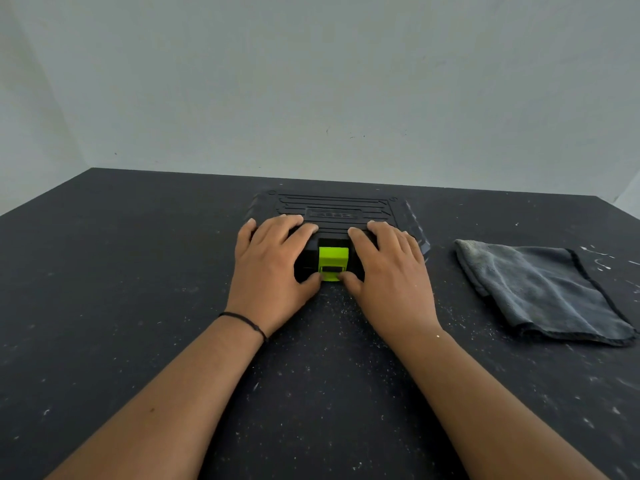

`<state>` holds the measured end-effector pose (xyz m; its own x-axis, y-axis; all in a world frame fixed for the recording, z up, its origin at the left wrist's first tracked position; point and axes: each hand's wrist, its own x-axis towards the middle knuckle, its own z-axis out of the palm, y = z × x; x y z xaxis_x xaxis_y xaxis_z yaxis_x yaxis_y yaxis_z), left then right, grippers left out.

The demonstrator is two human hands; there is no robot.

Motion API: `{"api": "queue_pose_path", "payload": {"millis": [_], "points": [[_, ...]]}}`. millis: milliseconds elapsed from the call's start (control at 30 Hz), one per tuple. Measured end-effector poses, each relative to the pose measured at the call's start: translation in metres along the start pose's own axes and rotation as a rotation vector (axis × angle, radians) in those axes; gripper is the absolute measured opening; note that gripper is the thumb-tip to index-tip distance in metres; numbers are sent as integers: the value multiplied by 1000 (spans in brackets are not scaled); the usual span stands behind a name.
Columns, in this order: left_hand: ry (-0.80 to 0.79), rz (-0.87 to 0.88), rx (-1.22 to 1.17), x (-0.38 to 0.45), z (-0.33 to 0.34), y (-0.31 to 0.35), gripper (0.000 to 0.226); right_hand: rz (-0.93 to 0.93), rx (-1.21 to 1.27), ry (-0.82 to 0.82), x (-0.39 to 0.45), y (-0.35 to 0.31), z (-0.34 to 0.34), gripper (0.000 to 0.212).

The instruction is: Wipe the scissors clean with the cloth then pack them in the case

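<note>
A: Hands first, quick.
B: Left hand (273, 268) lies flat on the near left part of the black case (332, 216), fingers spread and fairly straight on the lid, thumb tip touching the bottom left edge of the green latch (333, 263). Thin black band on that wrist.
A: Right?
B: Right hand (388, 271) mirrors it, fingers laid over the lid's right side, thumb tip at the latch's bottom right edge. Neither hand wraps round anything, both just press.
A: Case state?
B: Lid down, case sits flat mid-table, near the far edge. Latch is on the near side, between the thumbs.
A: Scissors?
B: Can't see them.
A: Cloth?
B: Grey cloth (543, 289) folded, lying right of the case, apart from both hands, on the dark speckled table (138, 306).
</note>
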<state>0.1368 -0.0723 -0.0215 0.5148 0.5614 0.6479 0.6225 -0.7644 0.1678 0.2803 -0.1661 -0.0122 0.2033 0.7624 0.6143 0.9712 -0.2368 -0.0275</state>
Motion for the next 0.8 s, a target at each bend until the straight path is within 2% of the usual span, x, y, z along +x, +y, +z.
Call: {"api": "queue_pose_path", "payload": {"millis": [200, 433, 567, 700, 767, 800], "points": [[6, -49, -3, -2, -1, 0, 77, 25, -28, 16, -1, 2, 1, 60], [-110, -9, -62, -9, 7, 1, 81, 116, -23, -82, 4, 33, 0, 60], [-124, -34, -80, -10, 5, 4, 82, 143, -1, -122, 4, 37, -2, 64], [-167, -154, -126, -13, -1, 5, 85, 109, 23, -306, 5, 42, -19, 77], [-215, -243, -136, -15, -3, 6, 84, 146, 130, -367, 6, 41, -36, 72], [-252, -281, -130, -17, -6, 7, 83, 182, 179, -332, 5, 40, -48, 67]]}}
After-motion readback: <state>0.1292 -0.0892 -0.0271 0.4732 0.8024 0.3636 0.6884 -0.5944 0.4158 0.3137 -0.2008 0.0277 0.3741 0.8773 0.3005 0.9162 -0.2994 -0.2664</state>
